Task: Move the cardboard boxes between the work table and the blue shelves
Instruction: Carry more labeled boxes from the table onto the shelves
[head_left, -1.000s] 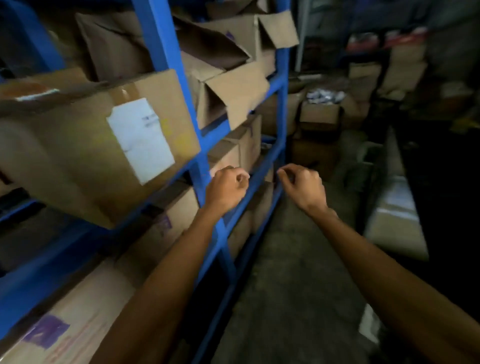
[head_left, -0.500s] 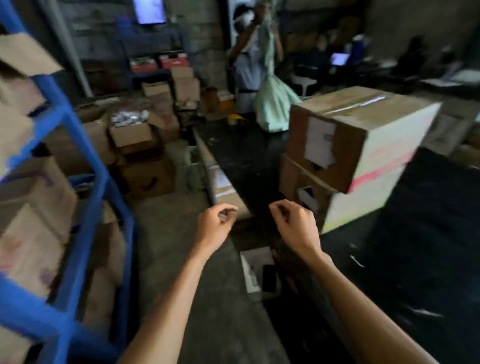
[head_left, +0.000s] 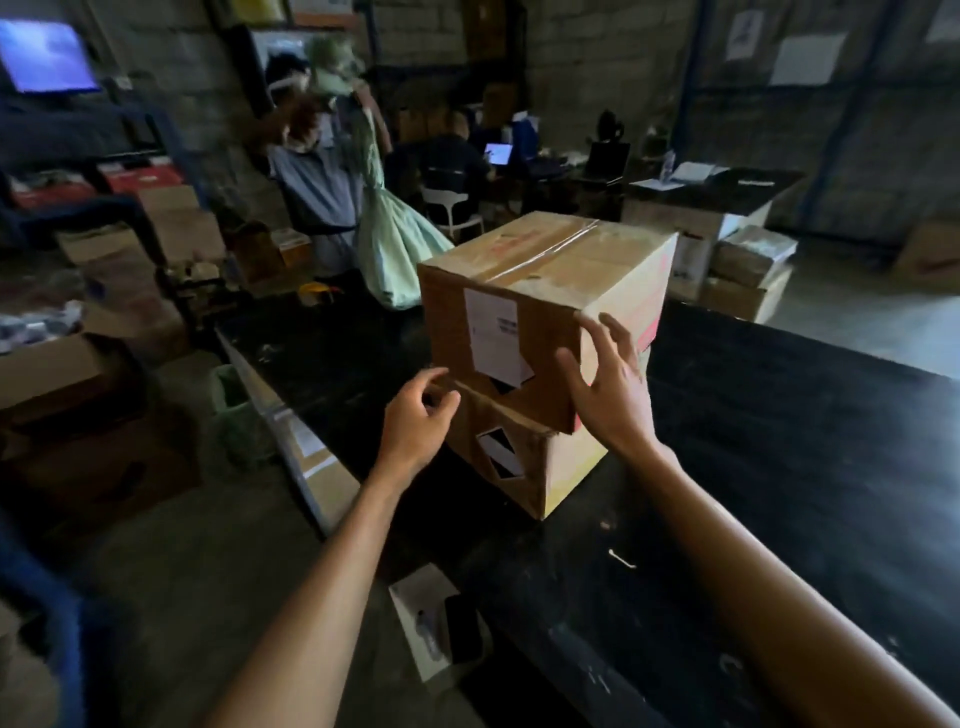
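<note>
Two taped cardboard boxes are stacked on the black work table (head_left: 779, 457). The top box (head_left: 524, 291) carries a white label on its near face and sits skewed over the bottom box (head_left: 535, 467). My right hand (head_left: 608, 389) is spread open at the top box's near right corner, fingers on or just off the cardboard. My left hand (head_left: 415, 421) hovers with loosely curled fingers at the lower left edge of the top box, holding nothing. A blurred piece of the blue shelves (head_left: 47, 613) shows at the bottom left.
A person (head_left: 317, 192) stands beyond the table's far end beside a pale green sack (head_left: 400, 244). Open cardboard boxes (head_left: 78, 374) crowd the floor at left. More boxes (head_left: 748, 275) sit behind the table at right. A white sheet with a dark phone (head_left: 441, 629) lies below the table edge.
The view has swung from the blue shelves round to the work table. Both hands, fisted before, have opened and moved up to the top box.
</note>
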